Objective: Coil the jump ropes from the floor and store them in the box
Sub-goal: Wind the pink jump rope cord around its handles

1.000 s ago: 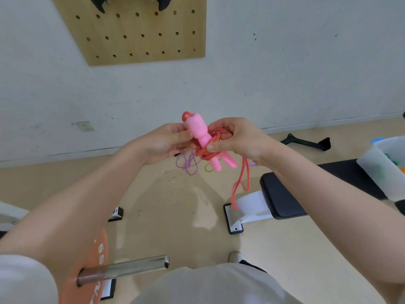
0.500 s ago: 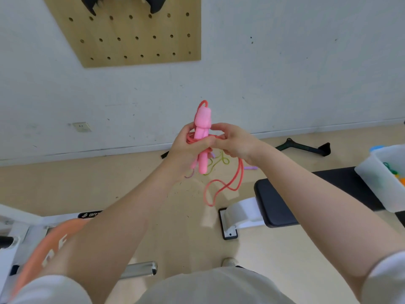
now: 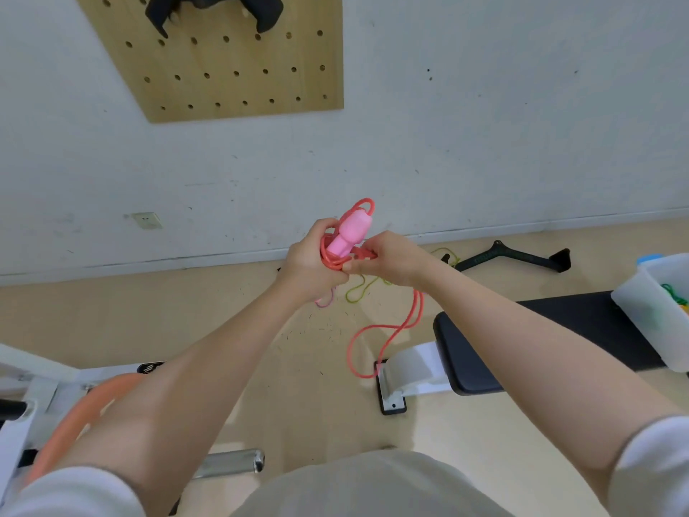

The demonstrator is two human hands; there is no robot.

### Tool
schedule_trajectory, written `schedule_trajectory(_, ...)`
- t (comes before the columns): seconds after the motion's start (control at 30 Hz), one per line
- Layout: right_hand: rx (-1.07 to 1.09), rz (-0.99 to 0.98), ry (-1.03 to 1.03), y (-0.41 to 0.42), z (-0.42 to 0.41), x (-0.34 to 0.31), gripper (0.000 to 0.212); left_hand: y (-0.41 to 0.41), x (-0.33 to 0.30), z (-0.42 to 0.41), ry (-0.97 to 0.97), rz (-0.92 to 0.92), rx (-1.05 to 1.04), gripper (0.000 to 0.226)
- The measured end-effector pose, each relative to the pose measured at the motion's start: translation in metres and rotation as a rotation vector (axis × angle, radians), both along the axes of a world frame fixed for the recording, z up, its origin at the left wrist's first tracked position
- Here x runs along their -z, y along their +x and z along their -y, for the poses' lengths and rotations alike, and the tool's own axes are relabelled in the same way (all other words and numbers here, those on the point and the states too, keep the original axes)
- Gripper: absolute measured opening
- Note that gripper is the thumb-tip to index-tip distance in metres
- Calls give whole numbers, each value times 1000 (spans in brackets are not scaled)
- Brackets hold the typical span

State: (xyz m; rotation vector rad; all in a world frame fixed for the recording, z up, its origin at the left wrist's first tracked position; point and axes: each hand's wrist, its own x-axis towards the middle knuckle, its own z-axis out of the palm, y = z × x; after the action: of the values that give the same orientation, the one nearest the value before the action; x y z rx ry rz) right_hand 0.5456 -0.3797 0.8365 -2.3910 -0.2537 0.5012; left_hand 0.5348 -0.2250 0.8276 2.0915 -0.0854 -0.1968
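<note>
Upper left: tan wooden pegboard (image 3: 238,69) on the white wall. Lower left: orange weight plate (image 3: 80,416) on a steel bar. Centre: left hand (image 3: 311,264), fingers curled tight around the pink plastic jump-rope handles (image 3: 348,236) and coiled red cord. Right hand (image 3: 391,261) just beside it, thumb and fingers pinching the red cord (image 3: 391,337), whose loose loop hangs toward the floor. Behind the hands, a yellow-green rope (image 3: 358,292) lies on the floor. Right: black padded bench (image 3: 540,341); translucent white plastic box (image 3: 656,311) rests on it at the right edge.
</note>
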Motion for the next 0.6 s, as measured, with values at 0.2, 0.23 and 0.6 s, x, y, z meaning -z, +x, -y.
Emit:
schedule_trajectory(0.2, 142, 91, -63, -3, -9, -1, 55, 3, 2, 5, -214, -89, -199, 51)
schedule_trajectory(0.23, 150, 87, -92, -3, -10, -2, 56, 2, 2, 7, -206, -88, -218, 54)
schedule_trajectory(0.6, -92, 160, -338, -19, -1, -9, 38, 13, 12, -4, -121, -80, -258, 45)
